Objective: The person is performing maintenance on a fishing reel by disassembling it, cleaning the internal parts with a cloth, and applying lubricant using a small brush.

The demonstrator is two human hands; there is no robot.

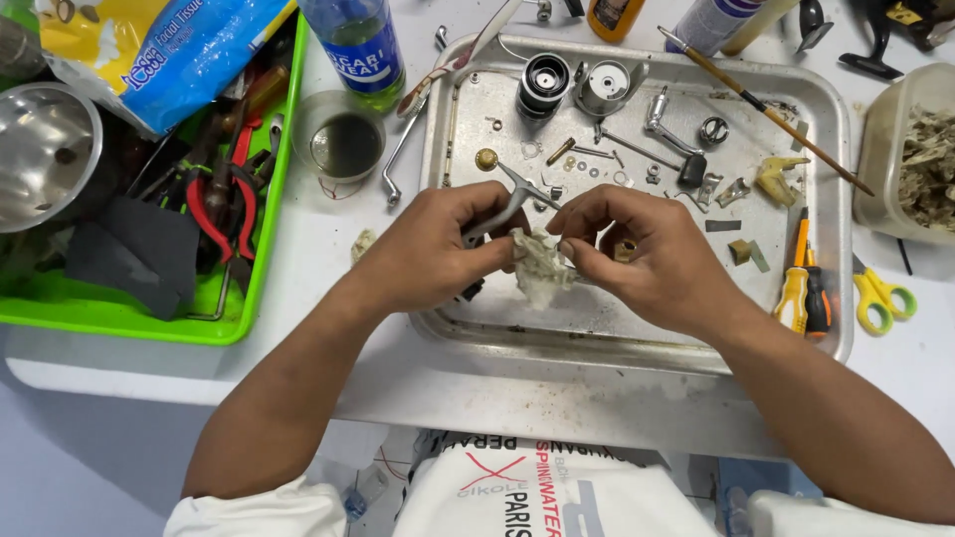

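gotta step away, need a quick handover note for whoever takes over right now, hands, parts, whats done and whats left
Left hand: grips a slim metal crank part over the metal tray.
Right hand: pinches a crumpled, stained tissue against that part.
Parts: two round metal housings and small screws and washers lie loose at the tray's far side; screwdrivers rest on its right edge; pliers sit in the green bin.
Done: mechanism is apart.
Left: cannot tell how many parts are wiped; nothing is reassembled.

The near half of the metal tray (637,343) lies bare — open passage there. Its far half is crowded with small metal parts (597,159); two screwdrivers (804,293) block its right edge, a cup (343,139) the left.
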